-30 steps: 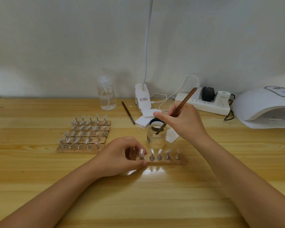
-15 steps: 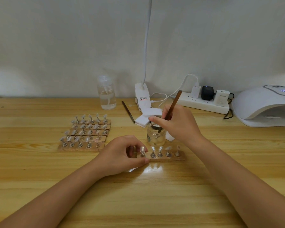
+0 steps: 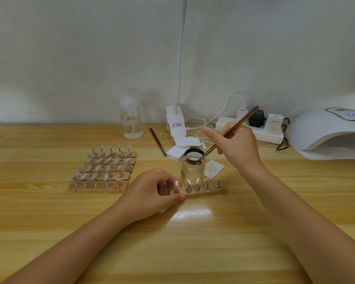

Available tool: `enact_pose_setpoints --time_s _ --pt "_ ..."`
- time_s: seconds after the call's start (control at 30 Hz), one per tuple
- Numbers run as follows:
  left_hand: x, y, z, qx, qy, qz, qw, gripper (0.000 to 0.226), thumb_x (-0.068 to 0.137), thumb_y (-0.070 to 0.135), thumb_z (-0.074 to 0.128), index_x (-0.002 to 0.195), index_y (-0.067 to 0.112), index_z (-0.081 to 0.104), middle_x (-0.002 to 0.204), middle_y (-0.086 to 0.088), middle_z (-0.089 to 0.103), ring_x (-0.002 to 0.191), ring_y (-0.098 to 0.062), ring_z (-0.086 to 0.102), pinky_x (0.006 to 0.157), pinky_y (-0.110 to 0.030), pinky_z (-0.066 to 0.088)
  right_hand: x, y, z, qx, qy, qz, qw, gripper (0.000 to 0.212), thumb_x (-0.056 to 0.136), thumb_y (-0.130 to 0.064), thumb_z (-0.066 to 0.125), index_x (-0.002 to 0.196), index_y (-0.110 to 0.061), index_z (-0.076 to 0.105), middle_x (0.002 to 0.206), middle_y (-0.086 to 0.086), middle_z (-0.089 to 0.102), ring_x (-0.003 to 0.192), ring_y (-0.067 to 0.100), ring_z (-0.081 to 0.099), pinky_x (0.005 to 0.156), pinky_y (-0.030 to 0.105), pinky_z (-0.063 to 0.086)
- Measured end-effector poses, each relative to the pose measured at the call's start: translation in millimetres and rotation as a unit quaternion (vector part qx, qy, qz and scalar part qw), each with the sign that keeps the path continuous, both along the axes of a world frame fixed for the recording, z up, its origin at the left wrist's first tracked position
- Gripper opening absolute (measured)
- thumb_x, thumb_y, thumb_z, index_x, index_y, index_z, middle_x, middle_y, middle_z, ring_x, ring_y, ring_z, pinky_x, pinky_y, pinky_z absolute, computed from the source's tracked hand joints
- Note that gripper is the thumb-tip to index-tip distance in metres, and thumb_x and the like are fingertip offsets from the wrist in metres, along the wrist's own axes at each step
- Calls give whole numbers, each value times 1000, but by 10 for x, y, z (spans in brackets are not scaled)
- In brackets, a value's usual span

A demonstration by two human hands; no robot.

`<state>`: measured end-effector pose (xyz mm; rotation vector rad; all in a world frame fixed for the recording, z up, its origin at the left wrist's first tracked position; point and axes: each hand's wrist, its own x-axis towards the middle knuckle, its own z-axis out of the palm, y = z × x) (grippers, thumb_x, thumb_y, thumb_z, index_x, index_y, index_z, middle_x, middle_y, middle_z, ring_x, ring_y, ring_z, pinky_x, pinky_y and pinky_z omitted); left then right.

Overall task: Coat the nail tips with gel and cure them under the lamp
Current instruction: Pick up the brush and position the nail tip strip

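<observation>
Right hand point(image 3: 237, 146) grips brush point(image 3: 230, 133), bristles in jar point(image 3: 192, 169), probably loading gel. Left hand point(image 3: 152, 192) pinches strip point(image 3: 205, 192) mid-table; tips point(image 3: 176, 183) sit just below-left of brush, strip running left-right.

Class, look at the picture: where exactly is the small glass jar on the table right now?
In the head view the glass jar stands near the table's middle, just behind the wooden strip of nail tips, with the brush held by the right hand dipping into its mouth.
</observation>
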<state>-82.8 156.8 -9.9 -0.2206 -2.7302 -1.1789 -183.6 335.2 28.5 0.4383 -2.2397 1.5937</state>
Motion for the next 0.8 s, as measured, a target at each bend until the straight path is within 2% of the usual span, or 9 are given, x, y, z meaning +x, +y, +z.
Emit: enact_pose_setpoints --time_s 0.23,0.63,0.8 --pt "-45 5 -15 -6 -2 6 1000 14 69 36 74 76 35 62 83 10 60 64 4 49 58 -9 39 -61 66 -21 -28 -30 4 999 31 82 -18 66 56 -16 49 35 -10 50 38 -4 49 43 4 36" --pt "-72 10 -11 15 -7 20 1000 12 72 31 74 79 31 64 89 7 61 60 3 47 59 -12 39 -114 169 5 -37 -29 -24 999 31 81 -14 65 54 -14 49 38 -8 50 38 -4 47 43 4 36" --pt "-64 0 -14 23 -3 15 1000 13 71 30 75 79 30 64 90 7 62 60 2 48 60 -12 41 -123 189 43 -81 -41 -29 995 30 81 -13 64 55 -14 49 36 -8 50 38 -4 48 43 3 37"
